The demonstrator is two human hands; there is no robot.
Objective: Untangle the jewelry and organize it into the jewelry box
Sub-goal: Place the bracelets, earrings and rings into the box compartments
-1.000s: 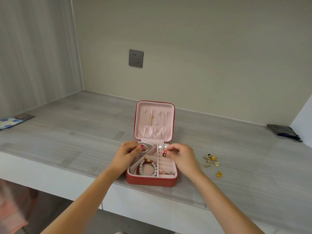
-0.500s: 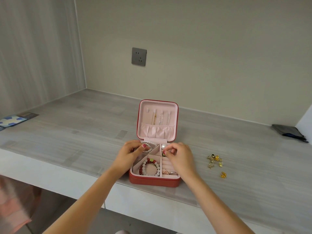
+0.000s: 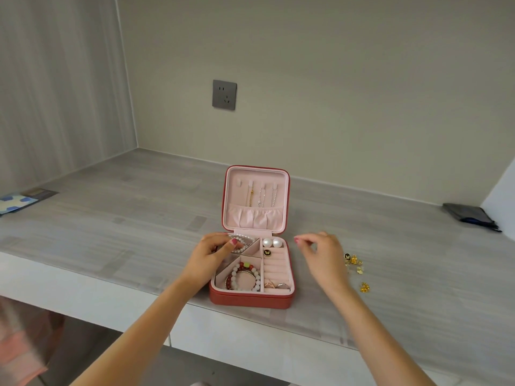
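Observation:
A red jewelry box (image 3: 250,300) stands open near the table's front edge, with thin necklaces (image 3: 260,196) hanging in its pink lid. My left hand (image 3: 211,254) grips the box's back-left corner, thumb on a pearl bracelet (image 3: 245,245). Inside lie two pearl studs (image 3: 272,242), a black butterfly earring (image 3: 267,252) on the ring rolls, beaded bracelets (image 3: 245,277) and rings (image 3: 277,285). My right hand (image 3: 323,257) hovers just right of the box, fingers loosely curled, holding nothing. Loose gold earrings (image 3: 355,264) and a second black butterfly earring (image 3: 347,256) lie on the table beyond it.
One gold piece (image 3: 364,287) lies apart, closer to the front edge. A dark pouch (image 3: 471,215) sits at the far right by the wall. A blue patterned card (image 3: 16,201) lies at the far left. A wall socket (image 3: 224,94) is behind the box.
My right hand has let go of the black butterfly earring, which now sits on the ring rolls, and has moved right, out of the box. My left hand stays put.

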